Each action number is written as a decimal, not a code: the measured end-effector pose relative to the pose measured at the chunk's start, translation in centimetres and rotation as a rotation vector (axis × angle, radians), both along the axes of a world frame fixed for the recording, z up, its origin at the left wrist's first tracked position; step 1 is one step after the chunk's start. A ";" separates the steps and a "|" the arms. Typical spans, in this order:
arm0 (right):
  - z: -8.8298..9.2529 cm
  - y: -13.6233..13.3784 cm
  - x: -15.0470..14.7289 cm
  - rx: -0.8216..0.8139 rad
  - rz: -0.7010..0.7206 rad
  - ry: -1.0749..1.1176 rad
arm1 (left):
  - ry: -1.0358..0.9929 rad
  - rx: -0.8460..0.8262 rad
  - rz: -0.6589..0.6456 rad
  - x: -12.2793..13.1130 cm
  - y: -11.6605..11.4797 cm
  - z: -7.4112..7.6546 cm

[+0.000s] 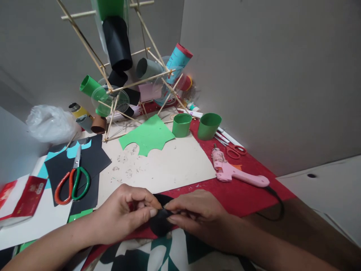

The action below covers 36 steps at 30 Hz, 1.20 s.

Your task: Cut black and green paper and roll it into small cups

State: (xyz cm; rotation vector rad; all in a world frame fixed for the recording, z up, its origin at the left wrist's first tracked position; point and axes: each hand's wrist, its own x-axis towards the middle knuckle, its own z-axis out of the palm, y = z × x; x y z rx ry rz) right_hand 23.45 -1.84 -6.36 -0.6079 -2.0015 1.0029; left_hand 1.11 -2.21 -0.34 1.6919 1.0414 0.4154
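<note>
My left hand (126, 212) and my right hand (197, 214) meet at the near edge of the table. Both pinch a small piece of black paper (160, 222), curled between the fingertips. The fingers of both hands are closed on it. Part of the black paper is hidden under my fingers. Beyond the hands lies a beige cardboard sheet (169, 165) with a cut piece of green paper (146, 137) on it.
A pink glue gun (234, 171) lies on the red mat (248, 188) at the right, with orange scissors (235, 150) behind. Two green paper cups (194, 126) stand further back. Red-and-green scissors (72, 180) rest on black sheets at the left. A stick frame with paper tubes (126, 75) stands at the back.
</note>
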 end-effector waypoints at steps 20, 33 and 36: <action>1.8 0.0 -1.0 -0.646 0.000 -0.019 | 0.066 0.244 -0.128 0.1 -0.4 0.7; 4.3 0.9 -1.9 -1.008 0.033 -0.057 | 0.092 0.175 -0.048 1.0 -0.9 -0.1; 4.3 1.1 -1.8 -1.042 0.062 -0.082 | 0.084 0.243 -0.063 1.2 -1.2 0.0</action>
